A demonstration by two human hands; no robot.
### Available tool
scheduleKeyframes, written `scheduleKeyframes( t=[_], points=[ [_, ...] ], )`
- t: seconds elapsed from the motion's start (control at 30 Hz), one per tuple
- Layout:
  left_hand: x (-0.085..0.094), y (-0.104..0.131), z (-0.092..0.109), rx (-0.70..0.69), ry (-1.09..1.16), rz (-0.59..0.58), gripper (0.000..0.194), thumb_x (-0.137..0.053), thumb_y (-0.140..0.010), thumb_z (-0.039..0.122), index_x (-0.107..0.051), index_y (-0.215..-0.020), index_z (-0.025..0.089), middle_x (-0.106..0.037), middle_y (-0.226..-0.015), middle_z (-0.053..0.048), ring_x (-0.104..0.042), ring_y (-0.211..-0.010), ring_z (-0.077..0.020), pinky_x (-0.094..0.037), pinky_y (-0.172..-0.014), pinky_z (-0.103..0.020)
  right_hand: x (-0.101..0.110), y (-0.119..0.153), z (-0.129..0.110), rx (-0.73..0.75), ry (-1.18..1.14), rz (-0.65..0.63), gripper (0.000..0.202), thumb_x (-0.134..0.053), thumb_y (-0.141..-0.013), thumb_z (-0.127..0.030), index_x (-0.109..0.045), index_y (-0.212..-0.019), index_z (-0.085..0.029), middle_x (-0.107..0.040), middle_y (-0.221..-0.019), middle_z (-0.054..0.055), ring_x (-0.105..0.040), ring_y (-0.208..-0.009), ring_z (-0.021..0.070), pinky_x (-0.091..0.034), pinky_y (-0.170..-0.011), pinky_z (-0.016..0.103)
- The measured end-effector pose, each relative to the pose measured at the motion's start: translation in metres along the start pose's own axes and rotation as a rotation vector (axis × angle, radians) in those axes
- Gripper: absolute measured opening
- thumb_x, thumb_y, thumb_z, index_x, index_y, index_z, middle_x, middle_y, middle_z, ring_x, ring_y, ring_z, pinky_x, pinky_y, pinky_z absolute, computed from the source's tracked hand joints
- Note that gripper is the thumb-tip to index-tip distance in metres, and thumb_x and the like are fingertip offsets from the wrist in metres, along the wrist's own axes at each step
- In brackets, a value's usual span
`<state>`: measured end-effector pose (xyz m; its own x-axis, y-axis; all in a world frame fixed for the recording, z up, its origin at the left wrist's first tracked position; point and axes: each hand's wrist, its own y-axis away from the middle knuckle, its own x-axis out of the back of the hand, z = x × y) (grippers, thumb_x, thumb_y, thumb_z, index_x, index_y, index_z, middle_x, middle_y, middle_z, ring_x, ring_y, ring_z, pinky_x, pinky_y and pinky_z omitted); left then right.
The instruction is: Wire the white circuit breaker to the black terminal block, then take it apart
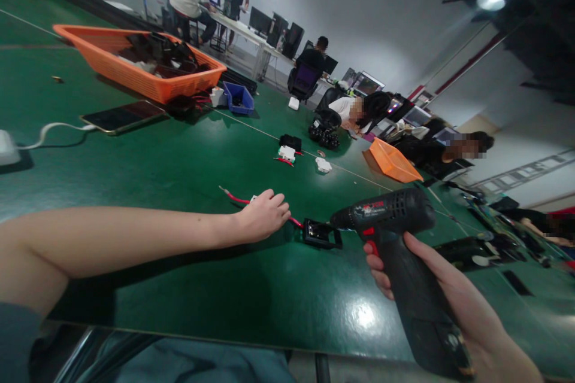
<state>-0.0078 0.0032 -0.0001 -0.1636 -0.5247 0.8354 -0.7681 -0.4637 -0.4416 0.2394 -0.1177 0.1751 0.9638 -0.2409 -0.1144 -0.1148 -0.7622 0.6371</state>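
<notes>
Left hand: my left hand (265, 215) is closed over the red wire (238, 198); what the fingertips press underneath is hidden from me.
Red wire: it lies across my view, one bare end to the left of this hand, and the other side reaches the black rectangular housing (321, 234).
Right hand: my right hand (469, 305) is clamped around the handle of the cordless drill (395, 233), with fingers near its red trigger.
Drill tip: it points left, at the housing; whether it touches a screw, I cannot tell.
Black rectangular housing: it rests on the green table (188, 167), between my two hands, which are apart.
Middle of table: beyond the housing there are a white component (286, 154) with red wires, beside a black part (290, 142), and a white piece (323, 165).
Left side: an orange basket (153, 87) holds black parts; a blue bin (240, 99), a phone (126, 116) and a white cable (54, 125) are near.
Far side: a second orange basket (395, 161) is near seated people.
</notes>
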Motion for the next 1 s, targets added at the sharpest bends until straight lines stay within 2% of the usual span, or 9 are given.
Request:
scheduleKeyframes(
  t=[0.13,0.47,0.63,0.8,1.0],
  points=[
    [0.0003,0.0003,-0.0004,-0.004,0.011,0.002,0.004,-0.057,-0.086,0.018,-0.061,-0.084,0.016,-0.059,-0.080,-0.008,-0.050,-0.080,-0.0242,-0.024,-0.063,-0.036,0.0026,-0.0006,0.0000,0.007,0.010,-0.037,0.028,-0.069,-0.087,-0.030,-0.069,-0.105,-0.009,-0.076,-0.091,0.012,-0.073,-0.067,0.0174,-0.062,-0.063,0.024],
    [0.0006,-0.0002,-0.0005,0.003,0.028,-0.032,0.005,-0.057,-0.087,0.018,-0.062,-0.088,0.017,-0.061,-0.082,-0.009,-0.050,-0.081,-0.0235,-0.026,-0.064,-0.036,-0.0030,0.0012,0.0000,0.015,0.021,0.022,0.031,-0.066,-0.089,-0.034,-0.068,-0.108,-0.010,-0.076,-0.086,0.011,-0.072,-0.063,0.0171,-0.062,-0.059,0.024],
    [0.0010,0.0001,-0.0003,0.001,0.010,-0.020,0.005,-0.056,-0.087,0.018,-0.061,-0.086,0.016,-0.060,-0.081,-0.008,-0.050,-0.080,-0.0238,-0.025,-0.063,-0.037,-0.0025,0.0013,-0.0003,0.013,0.023,0.004,0.029,-0.067,-0.089,-0.033,-0.068,-0.107,-0.010,-0.076,-0.085,0.010,-0.072,-0.063,0.0171,-0.062,-0.058,0.024],
    [0.0013,0.0003,-0.0001,-0.005,0.006,-0.001,0.003,-0.057,-0.086,0.018,-0.060,-0.085,0.016,-0.059,-0.080,-0.008,-0.050,-0.079,-0.0237,-0.024,-0.063,-0.036,-0.0030,0.0012,-0.0001,0.006,0.022,0.041,0.028,-0.065,-0.091,-0.032,-0.069,-0.103,-0.008,-0.076,-0.086,0.012,-0.072,-0.063,0.0170,-0.063,-0.061,0.024],
    [0.0040,-0.0009,-0.0006,-0.002,0.014,-0.017,0.002,-0.059,-0.085,0.017,-0.060,-0.085,0.016,-0.060,-0.079,-0.008,-0.050,-0.079,-0.0237,-0.023,-0.062,-0.036,0.0015,0.0013,0.0002,0.013,0.023,-0.014,0.028,-0.069,-0.088,-0.032,-0.070,-0.104,-0.009,-0.076,-0.087,0.011,-0.072,-0.065,0.0170,-0.062,-0.060,0.023]
  ],
)
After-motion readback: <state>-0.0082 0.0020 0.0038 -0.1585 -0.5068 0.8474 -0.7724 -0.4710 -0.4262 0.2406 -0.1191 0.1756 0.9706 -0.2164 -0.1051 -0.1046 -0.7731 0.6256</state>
